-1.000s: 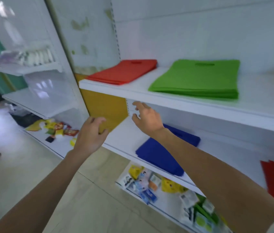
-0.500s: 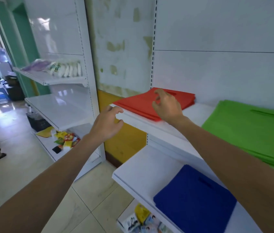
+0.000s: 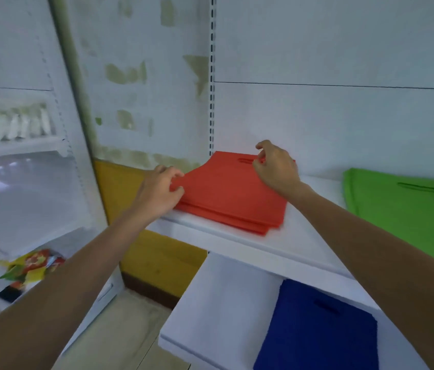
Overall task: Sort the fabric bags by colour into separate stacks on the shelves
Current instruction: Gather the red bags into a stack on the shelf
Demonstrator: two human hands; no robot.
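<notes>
Two white metal shelves were set one over the other here. The upper white shelf (image 3: 237, 244) carried most of the goods, and the lower white shelf (image 3: 223, 303) stuck out underneath. Toward the right end of the upper one, a flat stack of bright green fabric bags (image 3: 386, 206) was laid with its cut-out handles to the back wall. A dark blue fabric bag (image 3: 317, 337) was parked near the front edge of the lower shelf. So the colours were well apart, which fits the sorting job.

The stack of red fabric bags (image 3: 226, 193) was set at the left end of the upper shelf, with its layers a bit fanned out at the front. Judging by the grip, the top was probably being lined up for squaring or lifting off.

The left hand (image 3: 157, 193) was clenched on the stack's left edge, top layers pinched between thumb and fingers. The right hand (image 3: 277, 169) was curled at the back edge, fabric nipped right beside the oval handle slot (image 3: 245, 161). Two opposite holds make sense for floppy cloth, since it can be shifted flat without sagging. Whether one bag or several were caught couldn't be told.
</notes>
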